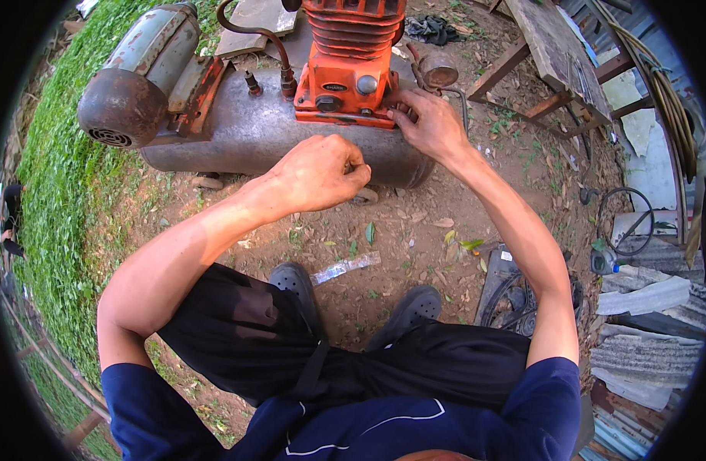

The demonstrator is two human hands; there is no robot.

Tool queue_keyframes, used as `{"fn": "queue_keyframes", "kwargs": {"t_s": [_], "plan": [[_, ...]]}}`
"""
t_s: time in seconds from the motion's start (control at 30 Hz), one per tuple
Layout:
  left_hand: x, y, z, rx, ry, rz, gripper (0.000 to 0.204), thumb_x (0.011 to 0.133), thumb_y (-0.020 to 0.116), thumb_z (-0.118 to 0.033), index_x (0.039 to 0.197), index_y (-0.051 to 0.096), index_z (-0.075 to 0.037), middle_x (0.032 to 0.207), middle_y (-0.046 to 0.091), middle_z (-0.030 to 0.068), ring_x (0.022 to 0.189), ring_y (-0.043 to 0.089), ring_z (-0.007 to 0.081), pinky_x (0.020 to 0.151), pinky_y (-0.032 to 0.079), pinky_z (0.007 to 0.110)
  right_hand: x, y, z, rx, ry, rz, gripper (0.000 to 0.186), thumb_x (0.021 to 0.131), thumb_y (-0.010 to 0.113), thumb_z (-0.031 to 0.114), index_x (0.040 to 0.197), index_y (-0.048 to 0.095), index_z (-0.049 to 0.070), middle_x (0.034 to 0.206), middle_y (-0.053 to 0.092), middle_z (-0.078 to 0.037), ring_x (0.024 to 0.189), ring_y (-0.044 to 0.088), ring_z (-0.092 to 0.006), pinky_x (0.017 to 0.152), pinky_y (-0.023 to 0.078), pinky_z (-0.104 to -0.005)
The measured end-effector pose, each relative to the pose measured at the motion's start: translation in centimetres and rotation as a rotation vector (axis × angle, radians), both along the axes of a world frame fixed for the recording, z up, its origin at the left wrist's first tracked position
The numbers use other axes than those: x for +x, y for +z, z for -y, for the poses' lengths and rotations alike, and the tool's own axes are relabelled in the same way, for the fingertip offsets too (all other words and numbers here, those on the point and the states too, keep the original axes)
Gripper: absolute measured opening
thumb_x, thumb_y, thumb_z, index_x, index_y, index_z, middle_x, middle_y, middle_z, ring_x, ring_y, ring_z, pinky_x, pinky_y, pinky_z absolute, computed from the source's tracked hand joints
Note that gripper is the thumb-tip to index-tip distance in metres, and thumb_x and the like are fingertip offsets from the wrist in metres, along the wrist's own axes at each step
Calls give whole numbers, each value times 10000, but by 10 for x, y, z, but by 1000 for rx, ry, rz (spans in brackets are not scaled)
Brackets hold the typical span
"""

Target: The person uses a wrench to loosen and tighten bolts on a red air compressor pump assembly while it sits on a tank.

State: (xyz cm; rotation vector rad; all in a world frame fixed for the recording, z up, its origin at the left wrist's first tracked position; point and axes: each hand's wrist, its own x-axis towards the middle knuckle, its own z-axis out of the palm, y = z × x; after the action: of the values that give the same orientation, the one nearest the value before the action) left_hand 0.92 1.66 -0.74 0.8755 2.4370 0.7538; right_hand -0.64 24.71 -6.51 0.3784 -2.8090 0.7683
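Note:
An orange compressor pump [345, 65] with cooling fins stands bolted on top of a worn grey metal tank [237, 146]. My right hand [430, 123] is at the pump's lower right corner, thumb and fingers bent together against the base. What they pinch there, if anything, is hidden behind the fingers. In front of the tank my left hand [322, 173] hovers with its fingers curled closed, apart from the pump. Whatever may be inside that fist cannot be seen.
A rusty electric motor [137, 77] sits on the tank's left end. Rightward are a wooden bench [556, 54], coiled hose [664, 115] and corrugated sheets [645, 353]. A clear plastic strip [345, 266] lies on the dirt by my shoes. Black cables [514, 303] lie beside my right leg.

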Motion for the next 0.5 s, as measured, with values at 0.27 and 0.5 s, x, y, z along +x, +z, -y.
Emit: {"fn": "queue_keyframes", "kwargs": {"t_s": [0.27, 0.5], "plan": [[2, 3, 2, -15, 7, 20, 316, 898, 593, -273, 845, 692, 23, 720, 638, 236, 719, 650, 384, 688, 492, 445, -1, 17, 11, 90, -118, 198, 248, 887, 630, 294, 1013, 662, 82, 903, 700, -126, 852, 680, -328, 725, 537, -455], [-1, 3, -1, -31, -7, 10, 327, 900, 591, -280, 837, 692, 24, 706, 631, 240, 712, 645, 388, 687, 491, 449, 0, 15, 4, 125, -88, 101, 257, 838, 682, 277, 999, 661, 77, 807, 676, -105, 773, 672, -307, 672, 527, -433]]}}
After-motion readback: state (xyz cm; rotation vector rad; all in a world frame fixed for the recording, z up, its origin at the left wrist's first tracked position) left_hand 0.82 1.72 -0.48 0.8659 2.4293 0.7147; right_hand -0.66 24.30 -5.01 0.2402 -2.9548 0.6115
